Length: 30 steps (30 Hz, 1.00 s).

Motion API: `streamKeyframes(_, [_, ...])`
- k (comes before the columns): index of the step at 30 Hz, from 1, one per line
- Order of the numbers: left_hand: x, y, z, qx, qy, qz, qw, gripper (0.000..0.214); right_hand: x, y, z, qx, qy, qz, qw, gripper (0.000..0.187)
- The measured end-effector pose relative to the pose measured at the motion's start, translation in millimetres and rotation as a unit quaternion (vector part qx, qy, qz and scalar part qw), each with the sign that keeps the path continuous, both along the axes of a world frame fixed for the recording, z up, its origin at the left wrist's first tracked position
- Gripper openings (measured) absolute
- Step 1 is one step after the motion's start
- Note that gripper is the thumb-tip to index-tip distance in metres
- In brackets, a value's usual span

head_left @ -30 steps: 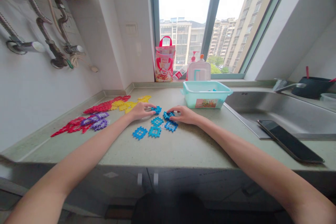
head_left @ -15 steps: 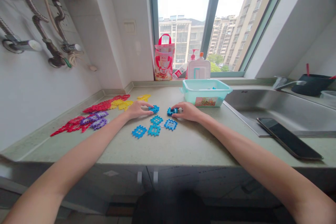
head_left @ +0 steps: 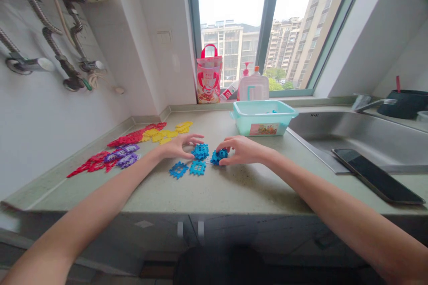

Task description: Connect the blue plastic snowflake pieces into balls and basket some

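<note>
My left hand (head_left: 179,145) pinches a blue square puzzle tile (head_left: 201,151), lifted slightly above the counter. My right hand (head_left: 243,149) grips another blue tile (head_left: 219,156) close beside it; the two tiles are a small gap apart. Two more blue tiles (head_left: 187,169) lie flat on the counter just in front of the hands. Rows of red tiles (head_left: 129,137), yellow tiles (head_left: 165,133) and purple tiles (head_left: 122,156) lie to the left along the wall.
A pale green plastic tub (head_left: 262,117) with a few blue pieces stands behind my right hand. A steel sink (head_left: 361,136) lies to the right, with a dark phone (head_left: 377,176) on its edge. A red bag (head_left: 209,75) and bottles sit on the window sill.
Both hands have drawn nearer to me and toward each other, each carrying a blue tile. The tiles are now close together above the counter.
</note>
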<state>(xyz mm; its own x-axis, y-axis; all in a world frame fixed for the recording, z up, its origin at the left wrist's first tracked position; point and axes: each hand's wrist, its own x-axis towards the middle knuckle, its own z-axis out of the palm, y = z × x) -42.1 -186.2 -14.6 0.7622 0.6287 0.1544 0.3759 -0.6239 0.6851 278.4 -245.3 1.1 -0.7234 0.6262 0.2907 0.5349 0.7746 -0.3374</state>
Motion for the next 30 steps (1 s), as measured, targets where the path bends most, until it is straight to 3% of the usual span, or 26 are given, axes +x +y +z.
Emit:
streamKeyframes(2, [2,-1,1.2,0.003,0.01,-0.005,1.0,0.075,-4,-3,-2.7,0.004,-0.021,-0.017,1.0,0.039])
streamKeyframes(7, [5,-2,1.5,0.043,0.046,0.024,0.998,0.047,-8,-4,-11.1,0.033,-0.023,-0.03,0.999,0.042])
streamKeyframes(15, [-6,15,-9.1,0.075,0.051,0.146,0.985,0.054,-1,13,-16.8,0.045,-0.017,-0.106,0.993,0.036])
streamKeyframes(20, [-11,19,-4.6,0.07,0.029,0.157,0.985,0.055,2,23,-21.5,0.034,0.035,-0.119,0.992,0.035])
streamKeyframes(23, [-21,8,9.7,0.083,0.003,0.17,0.982,0.051,-7,19,-20.0,0.048,0.068,-0.092,0.992,0.035])
streamKeyframes(26, [-42,-17,19.3,0.077,-0.025,0.184,0.98,0.053,-24,9,-19.4,0.056,0.102,-0.045,0.992,0.036])
streamKeyframes(30, [-71,-63,11.0,0.038,-0.019,0.144,0.989,0.048,-53,-9,-23.8,0.041,0.115,-0.002,0.993,0.037])
